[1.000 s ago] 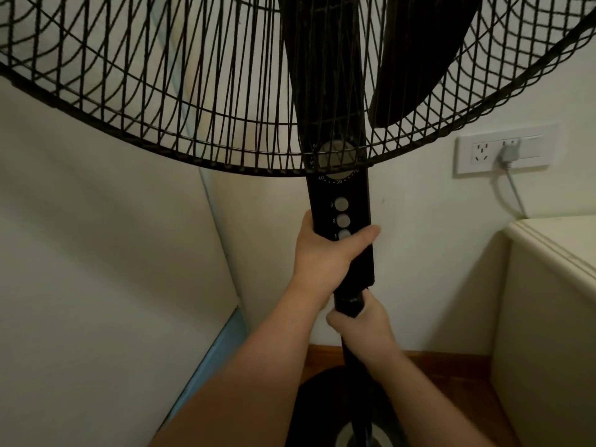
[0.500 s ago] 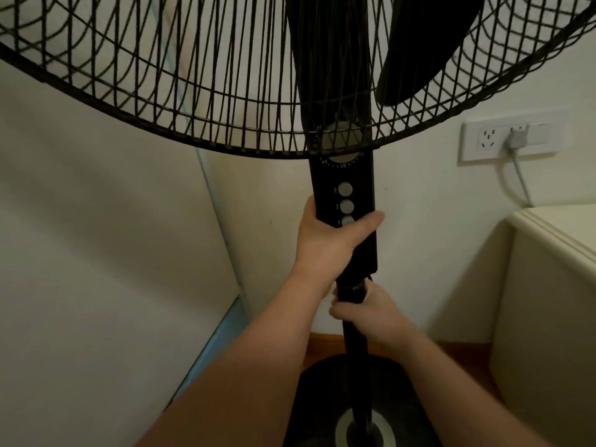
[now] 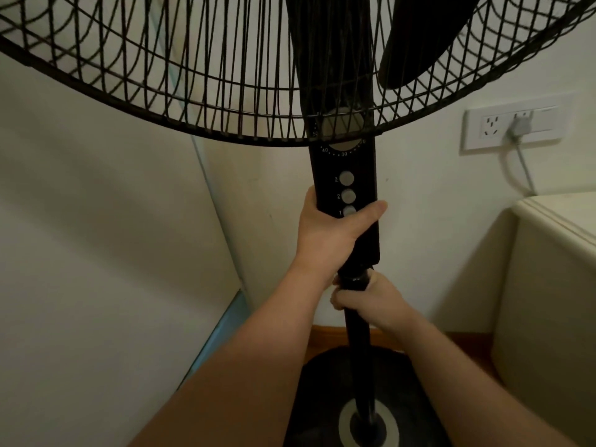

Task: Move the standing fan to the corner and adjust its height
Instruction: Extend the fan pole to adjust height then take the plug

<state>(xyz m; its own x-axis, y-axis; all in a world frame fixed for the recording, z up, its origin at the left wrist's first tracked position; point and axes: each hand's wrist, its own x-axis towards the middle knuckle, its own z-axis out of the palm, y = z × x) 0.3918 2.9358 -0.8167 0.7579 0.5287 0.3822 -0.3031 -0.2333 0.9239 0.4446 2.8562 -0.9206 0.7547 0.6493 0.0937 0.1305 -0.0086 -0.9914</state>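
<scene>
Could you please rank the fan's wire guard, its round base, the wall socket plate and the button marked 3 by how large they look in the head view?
1. wire guard
2. round base
3. wall socket plate
4. button marked 3

Nearness to the camera exaggerates the guard.

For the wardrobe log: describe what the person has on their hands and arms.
Nothing is worn. The left hand and right hand are bare: no gloves, and no rings or watch can be seen. Both forearms are uncovered down to the bottom edge of the picture, with no sleeve, strap or marking in sight.
</scene>
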